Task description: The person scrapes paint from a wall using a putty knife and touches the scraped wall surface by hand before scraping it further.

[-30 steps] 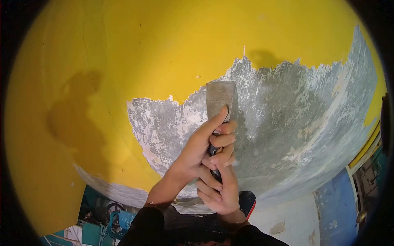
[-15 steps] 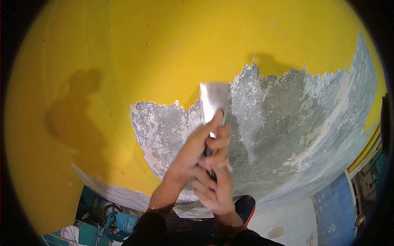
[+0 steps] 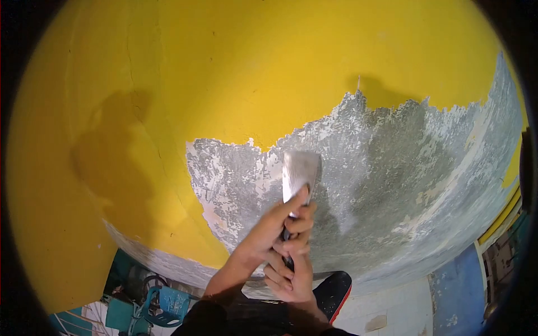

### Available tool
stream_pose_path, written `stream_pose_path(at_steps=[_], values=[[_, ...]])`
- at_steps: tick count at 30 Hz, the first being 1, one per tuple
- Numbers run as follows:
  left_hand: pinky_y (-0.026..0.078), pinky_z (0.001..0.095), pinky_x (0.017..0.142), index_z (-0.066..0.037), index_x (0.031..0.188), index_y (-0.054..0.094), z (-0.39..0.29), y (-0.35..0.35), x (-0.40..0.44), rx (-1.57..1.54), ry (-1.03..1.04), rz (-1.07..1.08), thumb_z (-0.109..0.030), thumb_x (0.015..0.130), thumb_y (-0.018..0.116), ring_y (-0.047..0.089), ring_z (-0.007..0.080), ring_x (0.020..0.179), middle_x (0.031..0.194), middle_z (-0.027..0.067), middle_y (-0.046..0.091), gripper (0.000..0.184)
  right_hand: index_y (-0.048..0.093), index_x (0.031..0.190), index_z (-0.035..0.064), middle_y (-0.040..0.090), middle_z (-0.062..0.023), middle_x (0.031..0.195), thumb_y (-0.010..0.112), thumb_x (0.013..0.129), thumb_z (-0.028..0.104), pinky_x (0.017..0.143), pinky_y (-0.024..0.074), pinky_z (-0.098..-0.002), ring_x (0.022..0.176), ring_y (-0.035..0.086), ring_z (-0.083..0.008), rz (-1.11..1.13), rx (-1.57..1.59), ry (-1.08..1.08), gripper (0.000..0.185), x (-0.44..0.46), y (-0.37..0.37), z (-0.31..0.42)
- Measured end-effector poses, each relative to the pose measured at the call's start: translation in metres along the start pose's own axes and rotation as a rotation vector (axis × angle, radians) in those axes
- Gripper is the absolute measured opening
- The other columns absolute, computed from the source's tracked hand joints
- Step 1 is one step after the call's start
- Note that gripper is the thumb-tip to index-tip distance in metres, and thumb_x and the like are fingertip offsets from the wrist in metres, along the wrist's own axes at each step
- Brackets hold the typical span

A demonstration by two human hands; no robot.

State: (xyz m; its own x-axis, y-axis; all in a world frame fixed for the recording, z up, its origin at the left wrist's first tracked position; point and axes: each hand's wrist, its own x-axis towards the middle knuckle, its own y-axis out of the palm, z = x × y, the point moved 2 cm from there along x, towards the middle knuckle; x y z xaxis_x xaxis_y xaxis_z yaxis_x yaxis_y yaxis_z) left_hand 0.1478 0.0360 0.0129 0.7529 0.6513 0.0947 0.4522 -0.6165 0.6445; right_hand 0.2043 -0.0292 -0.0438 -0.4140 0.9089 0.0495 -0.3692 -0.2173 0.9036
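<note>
Both hands are wrapped round the dark handle of a paint scraper (image 3: 301, 168), whose wide metal blade points up the wall. My left hand (image 3: 283, 224) is the upper one, closed near the top of the handle with its thumb laid along the lower blade. Below it, my right hand (image 3: 291, 274) is closed round the handle's lower part. Behind the blade lies a bare grey patch of wall (image 3: 386, 168) with white flecks of old paint. Yellow paint (image 3: 252, 67) covers the wall above, meeting the patch at a ragged edge.
At lower left are a blue-green plastic chair (image 3: 171, 305) and other items. A dark shoe-like object with a red edge (image 3: 336, 291) shows below my hands. White floor tiles (image 3: 386, 308) and a blue panel (image 3: 457, 285) lie at lower right. Shadows fall on the wall.
The scraper and both hands have moved down, so the blade's tip sits below the yellow edge. The view has shifted slightly. Both hands keep their hold.
</note>
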Motion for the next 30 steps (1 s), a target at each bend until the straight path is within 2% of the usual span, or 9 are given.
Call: stream_pose_path(at_steps=[3,8,10,16,18,22,23,28,30], values=[[0.030,0.0236,0.040,-0.016,0.065,0.031,-0.031,0.021,0.005,0.006,0.091,0.008,-0.051,0.090,0.039,0.029,0.0072,0.034,0.048,-0.0069,0.020,0.044,0.041,0.081,0.0152,0.028,0.0067,0.047,0.043,0.092,0.037,0.031,0.0164,-0.0178,0.032,0.022,-0.0035,0.016,-0.093,0.052,0.024,0.005,0.032,0.022],[0.028,0.0226,0.039,-0.016,0.066,0.031,-0.012,0.017,0.007,-0.035,0.098,0.005,-0.052,0.090,0.039,0.028,0.0072,0.033,0.048,-0.0072,0.020,0.044,0.041,0.081,0.0155,0.027,0.0069,0.047,0.045,0.091,0.036,0.030,0.0166,-0.0169,0.032,0.023,-0.0026,0.092,-0.125,0.047,0.023,-0.005,0.017,0.022],[0.026,0.0219,0.038,-0.016,0.066,0.031,0.009,0.004,-0.001,-0.100,-0.025,-0.009,-0.051,0.090,0.038,0.028,0.0071,0.032,0.048,-0.0073,0.020,0.043,0.041,0.081,0.0157,0.027,0.0067,0.047,0.046,0.090,0.036,0.030,0.0161,-0.0167,0.032,0.022,-0.0029,-0.135,-0.121,-0.006,0.023,-0.011,0.004,0.007],[0.025,0.0238,0.036,-0.017,0.065,0.030,-0.011,0.010,-0.003,-0.110,0.019,-0.066,-0.051,0.091,0.037,0.026,0.0075,0.030,0.047,-0.0076,0.020,0.043,0.040,0.080,0.0154,0.027,0.0057,0.047,0.045,0.091,0.037,0.031,0.0163,-0.0167,0.033,0.022,-0.0036,0.015,-0.075,0.073,0.025,-0.002,0.019,0.011],[0.025,0.0240,0.036,-0.017,0.065,0.030,-0.024,0.021,-0.006,-0.100,0.060,0.034,-0.051,0.091,0.038,0.026,0.0072,0.030,0.047,-0.0078,0.020,0.044,0.043,0.091,0.0136,0.026,0.0044,0.050,0.046,0.092,0.034,0.033,0.0191,-0.0186,0.035,0.022,-0.0043,0.070,-0.082,0.083,0.020,-0.006,0.036,0.016],[0.024,0.0235,0.035,-0.017,0.065,0.030,0.000,0.004,-0.003,-0.116,0.008,-0.106,-0.050,0.090,0.040,0.026,0.0072,0.030,0.047,-0.0076,0.020,0.043,0.044,0.092,0.0117,0.026,0.0046,0.050,0.046,0.092,0.034,0.033,0.0182,-0.0172,0.036,0.023,-0.0039,0.112,0.061,0.079,0.022,-0.003,0.001,0.006],[0.023,0.0231,0.035,-0.016,0.065,0.031,0.004,0.007,-0.008,-0.083,-0.007,-0.110,-0.050,0.090,0.040,0.026,0.0072,0.031,0.048,-0.0074,0.021,0.043,0.043,0.090,0.0111,0.027,0.0043,0.050,0.046,0.092,0.033,0.032,0.0177,-0.0167,0.035,0.024,-0.0039,0.020,0.034,0.092,0.022,-0.010,0.002,0.003],[0.024,0.0231,0.035,-0.015,0.065,0.031,-0.014,0.006,-0.007,-0.049,0.053,-0.113,-0.048,0.091,0.039,0.027,0.0074,0.031,0.047,-0.0074,0.020,0.043,0.042,0.090,0.0105,0.027,0.0038,0.050,0.045,0.092,0.029,0.034,0.0191,-0.0179,0.036,0.023,-0.0044,0.072,0.018,0.057,0.018,0.000,0.018,0.008],[0.024,0.0235,0.035,-0.015,0.065,0.031,-0.019,0.013,-0.008,-0.119,0.058,0.017,-0.047,0.092,0.038,0.026,0.0076,0.030,0.047,-0.0071,0.020,0.043,0.043,0.090,0.0106,0.027,0.0036,0.050,0.045,0.092,0.027,0.034,0.0194,-0.0179,0.037,0.023,-0.0045,0.138,0.000,0.080,0.017,0.001,0.025,0.012]])
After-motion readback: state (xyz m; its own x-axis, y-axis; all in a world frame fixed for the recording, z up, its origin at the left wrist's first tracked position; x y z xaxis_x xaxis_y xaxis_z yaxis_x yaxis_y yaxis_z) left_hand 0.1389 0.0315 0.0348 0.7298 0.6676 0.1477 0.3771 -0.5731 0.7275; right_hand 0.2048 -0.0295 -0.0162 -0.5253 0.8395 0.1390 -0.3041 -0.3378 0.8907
